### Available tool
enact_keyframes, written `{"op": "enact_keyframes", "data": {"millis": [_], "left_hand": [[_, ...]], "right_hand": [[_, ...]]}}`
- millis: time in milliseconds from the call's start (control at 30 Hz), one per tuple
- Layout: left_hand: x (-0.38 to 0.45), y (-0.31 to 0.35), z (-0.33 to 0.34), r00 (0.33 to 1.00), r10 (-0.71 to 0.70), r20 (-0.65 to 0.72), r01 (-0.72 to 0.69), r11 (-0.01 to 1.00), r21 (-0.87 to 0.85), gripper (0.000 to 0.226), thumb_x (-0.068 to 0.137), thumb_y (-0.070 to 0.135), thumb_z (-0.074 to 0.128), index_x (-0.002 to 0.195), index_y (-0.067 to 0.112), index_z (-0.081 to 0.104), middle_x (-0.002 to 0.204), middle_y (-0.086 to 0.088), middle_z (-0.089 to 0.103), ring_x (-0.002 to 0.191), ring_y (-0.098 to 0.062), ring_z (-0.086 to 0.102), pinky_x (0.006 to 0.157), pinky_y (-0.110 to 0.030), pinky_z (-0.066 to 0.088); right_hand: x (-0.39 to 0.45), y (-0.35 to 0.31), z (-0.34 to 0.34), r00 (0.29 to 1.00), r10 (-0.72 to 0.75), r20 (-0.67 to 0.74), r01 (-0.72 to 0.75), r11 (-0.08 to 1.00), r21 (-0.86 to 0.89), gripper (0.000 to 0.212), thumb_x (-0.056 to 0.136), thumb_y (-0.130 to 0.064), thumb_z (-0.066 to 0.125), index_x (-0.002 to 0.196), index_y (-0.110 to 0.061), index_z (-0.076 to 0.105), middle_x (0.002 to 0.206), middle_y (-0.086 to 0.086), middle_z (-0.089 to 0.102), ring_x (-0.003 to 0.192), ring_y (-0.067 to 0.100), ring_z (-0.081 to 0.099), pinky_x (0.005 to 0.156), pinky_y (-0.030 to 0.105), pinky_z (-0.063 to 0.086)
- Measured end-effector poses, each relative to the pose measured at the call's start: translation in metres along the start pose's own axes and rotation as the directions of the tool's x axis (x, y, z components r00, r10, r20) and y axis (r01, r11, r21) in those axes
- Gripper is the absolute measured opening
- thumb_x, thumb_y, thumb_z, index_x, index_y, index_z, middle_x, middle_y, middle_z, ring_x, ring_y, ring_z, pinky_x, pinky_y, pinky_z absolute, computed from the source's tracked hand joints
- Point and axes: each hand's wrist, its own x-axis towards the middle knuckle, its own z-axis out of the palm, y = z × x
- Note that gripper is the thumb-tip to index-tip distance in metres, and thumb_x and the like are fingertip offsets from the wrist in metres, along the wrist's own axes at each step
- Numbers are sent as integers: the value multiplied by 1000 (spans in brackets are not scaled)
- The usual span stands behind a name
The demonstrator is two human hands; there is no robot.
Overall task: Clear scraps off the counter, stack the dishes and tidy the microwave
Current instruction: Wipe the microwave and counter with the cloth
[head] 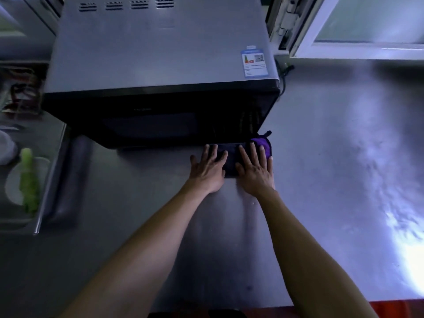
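Head view: both hands (231, 171) flat on cloth (231, 157).

a rectangular sticker (254, 63) sits on the top panel of the microwave (160, 49), near its front right corner. it carries a blue header band, a small column of coloured bars with a red block beside it, and a qr code at its upper right, but every line of print on it is too small and blurred to read. a faint mark on the dark front edge of the microwave, possibly a brand, cannot be made out either.
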Motion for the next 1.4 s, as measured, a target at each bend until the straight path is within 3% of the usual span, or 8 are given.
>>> {"op": "enact_keyframes", "data": {"millis": [333, 633, 967, 1167, 1400], "left_hand": [[-14, 52, 17, 996, 91, 10, -92, 995, 47, 63, 100, 26, 43, 157, 31, 15, 167, -5, -5, 153, -26, -9, 113, -64, 15], [-53, 33, 33, 991, 105, 79, -109, 992, 56, 61, 102, 34, 41, 157, 26, 17, 167, -10, -7, 152, -31, -13, 114, -66, 11], [-92, -101, 25, 993, -96, 64, 95, 995, 6, 62, 104, 39, 35, 158, 29, 8, 167, -7, -12, 152, -28, -16, 115, -64, 11], [-116, -202, 17, 980, -201, 0, 201, 979, -13, 61, 103, 42, 32, 158, 28, 10, 167, -8, -7, 153, -28, -11, 113, -64, 19], [-105, -249, 6, 980, -195, -32, 194, 981, -22, 59, 100, 38, 35, 155, 27, 17, 166, -8, -1, 153, -30, -5, 109, -66, 23]], "right_hand": [[-45, 44, 14, 989, 134, -57, -132, 990, 41, 61, 103, -53, 17, 156, -42, -11, 165, -5, -21, 151, 20, -24, 123, 48, -12], [-88, 3, 43, 985, 169, -22, -167, 984, 58, 63, 104, -50, 17, 156, -36, -16, 161, -1, -32, 147, 21, -34, 121, 49, -17], [-59, -122, 64, 993, -99, 66, 101, 994, -30, 63, 104, -53, 16, 154, -38, -21, 160, 3, -34, 145, 28, -36, 120, 54, -15], [-32, -221, 75, 957, -261, 124, 274, 957, -100, 63, 105, -50, 20, 158, -34, -10, 164, 6, -24, 149, 33, -26, 121, 56, -10], [-20, -262, 81, 959, -266, 100, 276, 956, -102, 65, 105, -49, 23, 159, -29, -7, 166, 5, -20, 151, 30, -22, 123, 54, -8]]}}
